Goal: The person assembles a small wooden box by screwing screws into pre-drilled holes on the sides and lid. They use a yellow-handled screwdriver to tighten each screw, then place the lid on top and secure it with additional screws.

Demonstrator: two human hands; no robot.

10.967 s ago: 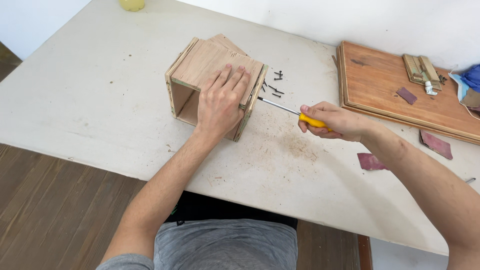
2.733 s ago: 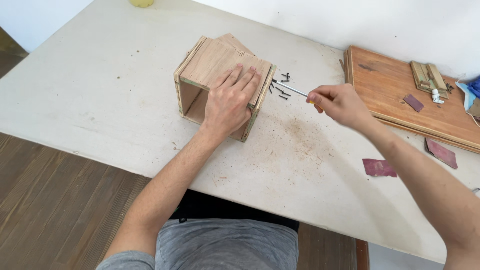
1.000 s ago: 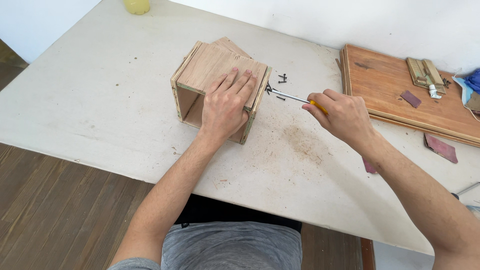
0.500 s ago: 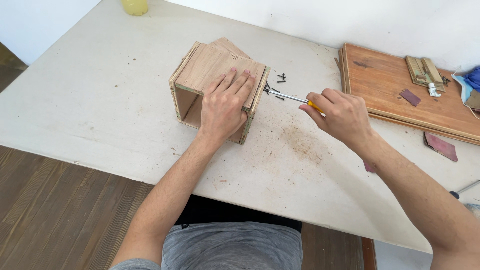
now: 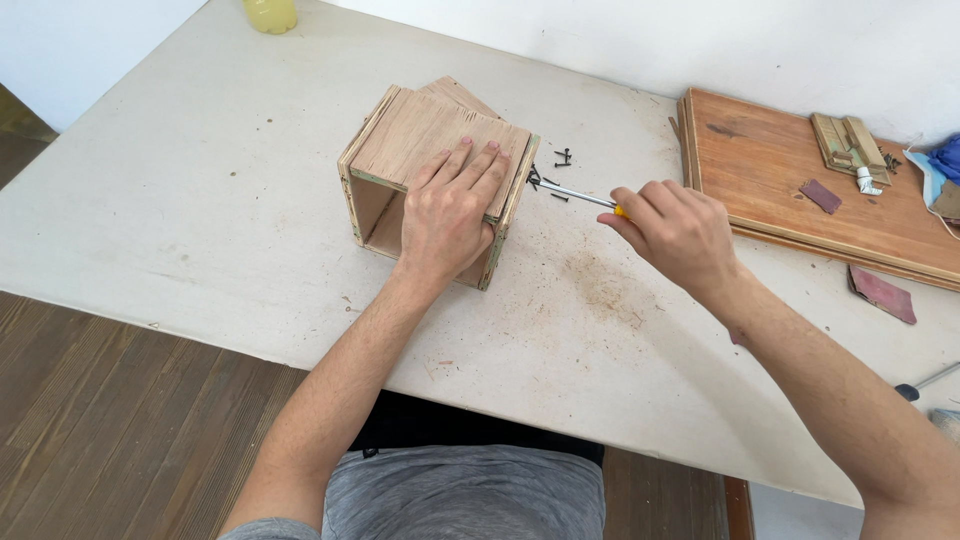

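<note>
The left hand (image 5: 447, 212) lies flat, fingers spread and together pressing down on the top panel of a plywood box (image 5: 430, 160) that rests on its side on the pale surface (image 5: 200, 190), its open face turned toward the person. The palm and wrist cover the near right part of the opening, so the inside there cannot be seen, and only a corner of a further panel shows behind the box's top.

The right hand (image 5: 675, 232) is closed around the handle of a screwdriver (image 5: 575, 194). Only a sliver of yellow handle shows between the fingers; the rest is buried in the fist. The metal shaft runs left to the upper right edge of the box, where its tip meets something small and dark; whether that is a screw head cannot be made out. A few loose dark screws (image 5: 563, 156) lie on the surface just beyond the shaft, too small to count surely.

Sawdust is scattered below the right hand. At right sits a wooden board (image 5: 790, 215) carrying small wood pieces (image 5: 848, 143) and a scrap of sandpaper (image 5: 820, 195); another reddish scrap (image 5: 882, 294) lies on the surface nearby. A blue object and a dark tool tip at the right border are cut off by the frame, as is a yellow container (image 5: 270, 14) at the top edge.
</note>
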